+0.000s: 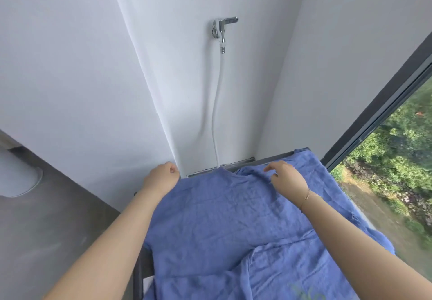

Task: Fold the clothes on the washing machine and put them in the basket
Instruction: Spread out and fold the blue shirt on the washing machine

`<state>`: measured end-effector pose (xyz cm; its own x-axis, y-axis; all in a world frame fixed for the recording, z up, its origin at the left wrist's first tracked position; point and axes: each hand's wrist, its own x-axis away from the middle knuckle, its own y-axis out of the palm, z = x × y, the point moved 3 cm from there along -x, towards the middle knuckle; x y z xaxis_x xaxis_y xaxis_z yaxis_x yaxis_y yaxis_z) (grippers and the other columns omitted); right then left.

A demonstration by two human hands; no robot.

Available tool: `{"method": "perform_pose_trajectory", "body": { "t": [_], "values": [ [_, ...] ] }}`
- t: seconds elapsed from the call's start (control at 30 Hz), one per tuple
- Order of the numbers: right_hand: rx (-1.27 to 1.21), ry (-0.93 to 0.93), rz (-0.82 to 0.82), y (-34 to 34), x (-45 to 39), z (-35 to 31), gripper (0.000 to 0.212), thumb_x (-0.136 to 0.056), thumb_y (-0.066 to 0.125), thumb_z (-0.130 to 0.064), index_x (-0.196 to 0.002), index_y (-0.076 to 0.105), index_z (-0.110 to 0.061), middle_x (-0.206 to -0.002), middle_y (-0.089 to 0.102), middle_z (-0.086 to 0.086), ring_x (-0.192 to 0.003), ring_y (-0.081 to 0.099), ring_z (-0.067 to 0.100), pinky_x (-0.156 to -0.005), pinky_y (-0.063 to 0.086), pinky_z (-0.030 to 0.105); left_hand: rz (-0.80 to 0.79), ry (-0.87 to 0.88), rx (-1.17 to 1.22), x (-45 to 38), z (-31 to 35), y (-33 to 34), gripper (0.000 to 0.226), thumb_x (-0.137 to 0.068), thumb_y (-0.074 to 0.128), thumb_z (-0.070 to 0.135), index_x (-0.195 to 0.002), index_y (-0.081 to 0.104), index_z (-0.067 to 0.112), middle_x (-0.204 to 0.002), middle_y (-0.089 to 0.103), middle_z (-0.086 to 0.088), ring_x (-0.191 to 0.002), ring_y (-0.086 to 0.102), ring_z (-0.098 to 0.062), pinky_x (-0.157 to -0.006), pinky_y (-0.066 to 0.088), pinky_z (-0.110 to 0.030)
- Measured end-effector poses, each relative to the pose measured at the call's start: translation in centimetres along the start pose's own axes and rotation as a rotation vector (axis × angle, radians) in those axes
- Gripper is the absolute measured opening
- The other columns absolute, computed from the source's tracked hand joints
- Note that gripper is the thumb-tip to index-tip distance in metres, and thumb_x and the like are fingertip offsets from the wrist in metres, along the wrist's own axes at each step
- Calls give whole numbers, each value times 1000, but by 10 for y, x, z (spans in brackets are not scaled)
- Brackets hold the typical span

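Observation:
A blue garment lies spread over the top of the washing machine, covering nearly all of it. My left hand sits at the garment's far left corner with its fingers curled; the cloth's edge runs under it and what it holds is hidden. My right hand rests on the far right part of the garment, fingers bent down onto the fabric near its back edge. A second layer of the blue cloth overlaps at the near right. No basket is in view.
A white wall rises right behind the machine, with a chrome tap and a white hose running down to it. A dark-framed window stands at the right. Grey floor lies at the left.

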<state>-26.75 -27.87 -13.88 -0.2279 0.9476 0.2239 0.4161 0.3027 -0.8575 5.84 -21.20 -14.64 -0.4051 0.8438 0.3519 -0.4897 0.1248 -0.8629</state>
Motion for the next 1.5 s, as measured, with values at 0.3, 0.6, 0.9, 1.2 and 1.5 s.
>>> {"method": "perform_pose_trajectory", "body": {
  "t": [0.3,0.6,0.9,1.2,1.5],
  "values": [
    [79,17,-203,27,-57,11,42,-82,48,-6,-120,53,-23,-110,48,-5,-93,52,17,-78,48,32,-501,-215,44,-44,-11,35,66,-96,39,57,-142,40,10,-147,41,-5,-131,44,-22,-102,34,-31],
    [250,84,12,17,-38,12,16,-81,51,-5,-91,60,-13,-95,59,-1,-82,58,26,-54,34,28,-146,41,756,-17,-5,15,38,-86,55,-6,-93,69,28,-105,70,-3,-97,63,-21,-83,49,-35],
    [24,-15,387,-6,43,30,35,-78,55,4,-67,30,-19,-53,37,0,-49,27,20,-46,18,26,-139,295,797,89,-10,-30,46,-80,59,-19,-101,70,20,-71,50,9,-65,45,-1,-65,36,-8],
    [27,45,190,16,103,40,45,-79,48,5,-117,55,-19,-88,47,-8,-66,52,17,-47,29,27,-495,117,333,161,-64,29,56,-86,64,6,-134,45,28,-117,58,4,-99,58,-5,-74,42,-4],
    [-105,-66,-116,78,96,-40,29,-86,63,-30,-110,67,-14,-96,57,-3,-102,56,18,-86,42,26,-185,-100,128,156,-40,75,69,-84,56,60,-138,37,22,-116,61,12,-120,53,-14,-101,36,-34]
  ]
}}
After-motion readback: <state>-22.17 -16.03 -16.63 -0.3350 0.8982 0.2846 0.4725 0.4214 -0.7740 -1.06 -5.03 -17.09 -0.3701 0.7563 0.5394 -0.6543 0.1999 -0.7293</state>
